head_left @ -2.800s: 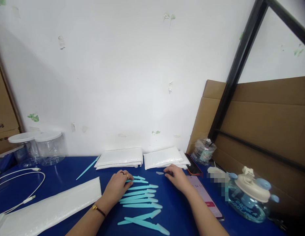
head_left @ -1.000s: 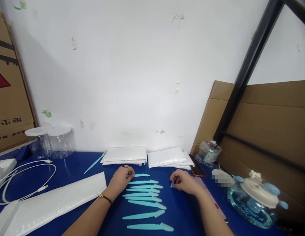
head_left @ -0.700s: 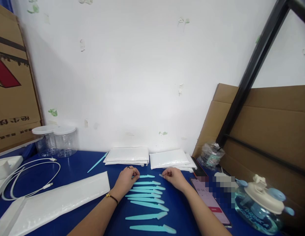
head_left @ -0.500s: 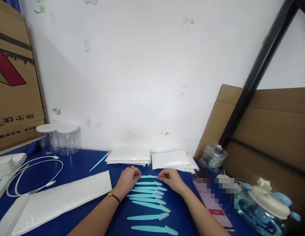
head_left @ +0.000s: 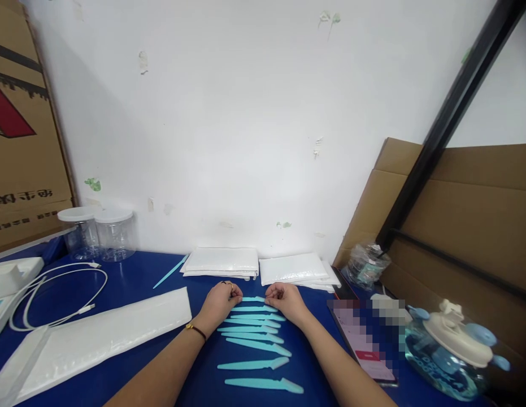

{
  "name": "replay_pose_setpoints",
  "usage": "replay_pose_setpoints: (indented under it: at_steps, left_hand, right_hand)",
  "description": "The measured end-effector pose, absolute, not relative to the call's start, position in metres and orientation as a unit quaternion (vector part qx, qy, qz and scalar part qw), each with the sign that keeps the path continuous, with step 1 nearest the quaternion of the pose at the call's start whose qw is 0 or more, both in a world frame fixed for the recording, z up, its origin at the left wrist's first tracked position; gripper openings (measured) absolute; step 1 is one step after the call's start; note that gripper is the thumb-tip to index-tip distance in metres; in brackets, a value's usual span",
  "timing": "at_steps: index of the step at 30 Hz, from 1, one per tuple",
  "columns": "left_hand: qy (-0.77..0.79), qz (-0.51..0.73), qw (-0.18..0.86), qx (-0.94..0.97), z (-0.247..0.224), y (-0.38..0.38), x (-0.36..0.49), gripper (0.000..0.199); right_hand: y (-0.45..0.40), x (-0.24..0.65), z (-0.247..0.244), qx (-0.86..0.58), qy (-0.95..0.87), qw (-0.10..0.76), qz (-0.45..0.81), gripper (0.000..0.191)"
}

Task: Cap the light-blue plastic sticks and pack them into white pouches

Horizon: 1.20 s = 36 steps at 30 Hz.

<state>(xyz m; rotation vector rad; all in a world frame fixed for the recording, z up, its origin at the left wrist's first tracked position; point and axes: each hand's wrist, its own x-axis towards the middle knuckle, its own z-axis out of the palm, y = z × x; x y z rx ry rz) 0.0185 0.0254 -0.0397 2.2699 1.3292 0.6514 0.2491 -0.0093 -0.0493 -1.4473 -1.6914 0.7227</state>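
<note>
Several light-blue eyebrow razors (head_left: 263, 384) lie roughly parallel in a column on the blue table, blade ends to the right. At the far end of the column, my left hand (head_left: 220, 304) pinches the handle end of the farthest eyebrow razor (head_left: 252, 299). The fingers of my right hand (head_left: 287, 301) are closed at its blade end, partly covering the tip. Another eyebrow razor (head_left: 170, 271) lies apart at the back left, slanting beside a stack of folded white padded mailers (head_left: 220, 261).
More white mailers (head_left: 294, 268) lie back right; a long white mailer (head_left: 114, 328) is left. Also left are a white cable (head_left: 105, 280) and clear jars (head_left: 115, 237). A phone (head_left: 364, 345) and a blue-tinted water bottle (head_left: 449, 356) stand right. Cardboard (head_left: 478, 215) leans behind.
My right hand has shifted slightly left along the farthest eyebrow razor, closer to my left hand. The whole view has tilted a little, so things appear slightly higher. The other razors have stayed put.
</note>
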Motion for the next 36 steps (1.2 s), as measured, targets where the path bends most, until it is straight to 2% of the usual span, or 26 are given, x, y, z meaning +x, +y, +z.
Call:
replay_pose_setpoints:
  at_steps: [4, 7, 10, 15, 17, 18, 21, 24, 28, 32, 36]
  left_hand:
    - [0.476, 0.229, 0.214, 0.822, -0.037, 0.024, 0.018, 0.015]
    - [0.468, 0.23, 0.21, 0.827, -0.031, 0.019, 0.017, 0.021]
    - [0.465, 0.217, 0.215, 0.831, -0.021, 0.01, 0.017, 0.046]
    - [0.405, 0.083, 0.253, 0.875, -0.005, -0.019, 0.018, 0.091]
    - [0.371, 0.047, 0.24, 0.896, -0.002, -0.036, 0.019, 0.109]
    - [0.357, 0.039, 0.227, 0.905, 0.0, -0.045, 0.019, 0.114]
    - [0.34, 0.051, 0.196, 0.919, 0.002, -0.072, 0.019, 0.106]
    - [0.348, 0.065, 0.172, 0.919, 0.002, -0.092, 0.021, 0.078]
    - [0.359, 0.059, 0.085, 0.928, -0.002, -0.103, 0.027, 0.04]
    - [0.351, 0.042, 0.027, 0.935, -0.004, -0.111, 0.034, 0.032]
    - [0.325, 0.012, 0.012, 0.946, -0.005, -0.115, 0.039, 0.024]
  right_hand:
    - [-0.009, 0.246, -0.049, -0.57, -0.671, 0.382, 0.28, 0.016]
    - [-0.017, 0.245, -0.042, -0.565, -0.68, 0.381, 0.272, 0.025]
    - [-0.033, 0.245, -0.028, -0.547, -0.709, 0.347, 0.28, 0.047]
    - [-0.072, 0.248, -0.006, -0.515, -0.763, 0.152, 0.359, 0.101]
    - [-0.09, 0.248, -0.004, -0.509, -0.779, 0.109, 0.348, 0.12]
    - [-0.099, 0.248, -0.004, -0.505, -0.788, 0.103, 0.337, 0.124]
    - [-0.124, 0.244, -0.009, -0.495, -0.802, 0.133, 0.307, 0.115]
    - [-0.142, 0.239, -0.014, -0.491, -0.804, 0.173, 0.286, 0.094]
    - [-0.156, 0.23, -0.021, -0.487, -0.823, 0.201, 0.211, 0.065]
    - [-0.165, 0.221, -0.025, -0.482, -0.84, 0.209, 0.136, 0.052]
    - [-0.17, 0.212, -0.024, -0.491, -0.845, 0.203, 0.06, 0.029]
